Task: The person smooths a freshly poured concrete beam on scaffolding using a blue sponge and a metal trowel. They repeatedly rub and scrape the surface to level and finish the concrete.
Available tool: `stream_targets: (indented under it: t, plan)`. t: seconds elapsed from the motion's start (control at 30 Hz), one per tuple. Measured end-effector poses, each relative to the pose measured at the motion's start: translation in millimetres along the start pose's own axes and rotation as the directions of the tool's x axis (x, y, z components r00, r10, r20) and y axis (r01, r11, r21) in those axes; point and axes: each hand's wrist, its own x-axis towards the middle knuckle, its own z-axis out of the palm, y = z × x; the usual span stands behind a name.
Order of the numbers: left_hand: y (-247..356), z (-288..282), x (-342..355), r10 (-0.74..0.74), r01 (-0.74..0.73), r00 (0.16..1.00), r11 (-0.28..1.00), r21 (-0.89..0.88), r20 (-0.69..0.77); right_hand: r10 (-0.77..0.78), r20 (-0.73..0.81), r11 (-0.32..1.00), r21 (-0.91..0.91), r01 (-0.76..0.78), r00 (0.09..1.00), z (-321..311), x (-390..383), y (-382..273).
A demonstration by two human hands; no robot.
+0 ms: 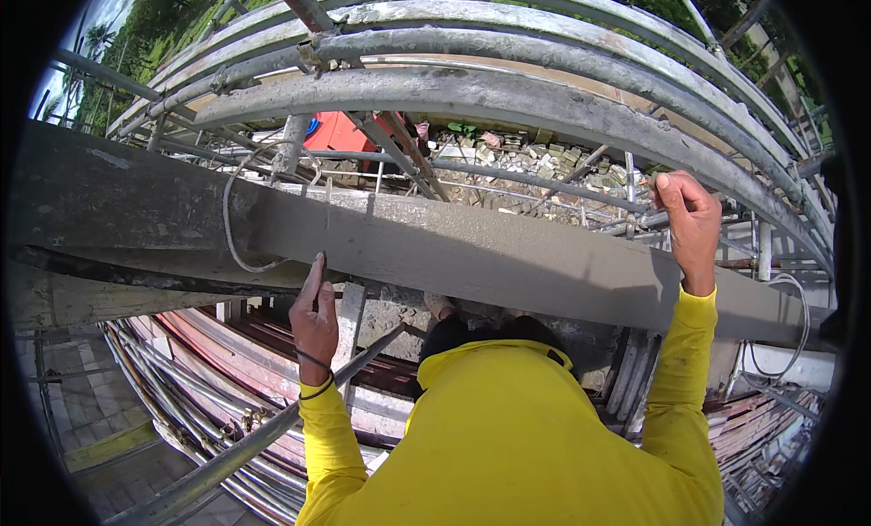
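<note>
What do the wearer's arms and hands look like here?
Both the left hand and right hand are bare, without gloves. Plain bright yellow long sleeves cover the arms. A thin dark band loops around the left wrist; none shows on the right.

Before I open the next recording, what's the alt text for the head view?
A yellow-sleeved left hand is at the near edge of a long grey beam; the right hand, fingers curled, is held up farther right. Scaffold pipes and rubble lie beyond.
</note>
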Motion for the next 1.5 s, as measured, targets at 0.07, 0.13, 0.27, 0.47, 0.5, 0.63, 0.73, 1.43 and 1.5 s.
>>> stream_targets:
  t: [0.07,0.13,0.27,0.47,0.5,0.63,0.73,1.43,1.5]
  plan:
    - [14.0,22.4,-12.8,-0.05,0.046,0.997,0.997,-0.067,-0.051,0.028,-0.016,0.9,0.436,-0.018,0.999,-15.9,5.3,16.0]
    - [30.5,43.8,-18.6,-0.04,0.041,0.999,0.998,-0.039,0.021,0.225,0.279,0.968,-0.176,-0.181,0.934,-11.6,24.1,41.7]
    - [69.3,85.1,-31.5,0.26,-0.281,0.945,0.956,0.087,0.199,-0.099,-0.11,0.775,-0.632,0.007,0.989,-37.0,1.4,34.9]
    - [112.3,136.5,-39.0,0.34,-0.428,0.709,0.904,-0.006,0.619,0.174,-0.612,0.943,-0.122,-0.309,0.771,-67.2,-96.6,45.4]
    - [107.7,139.2,-35.7,0.326,-0.444,0.685,0.896,0.019,0.652,0.21,-0.656,0.938,-0.072,-0.338,0.725,-66.0,-117.8,51.3]
    - [74.6,120.3,-25.4,0.289,-0.461,0.745,0.874,0.151,0.601,0.228,-0.763,0.908,-0.058,-0.415,0.605,-53.1,-221.2,53.8]
    - [38.0,90.0,-1.7,0.505,-0.562,0.808,0.816,0.138,0.303,0.275,-0.822,0.816,-0.075,-0.573,0.499,-35.2,-296.0,51.6]
    - [77.8,101.4,16.5,0.296,-0.168,0.698,0.953,-0.253,0.652,0.449,-0.517,0.851,-0.001,-0.525,0.729,78.3,-320.8,30.9]
    - [73.5,103.9,17.1,0.308,-0.211,0.676,0.951,-0.224,0.669,0.461,-0.506,0.831,-0.042,-0.554,0.729,81.1,-326.5,36.4]
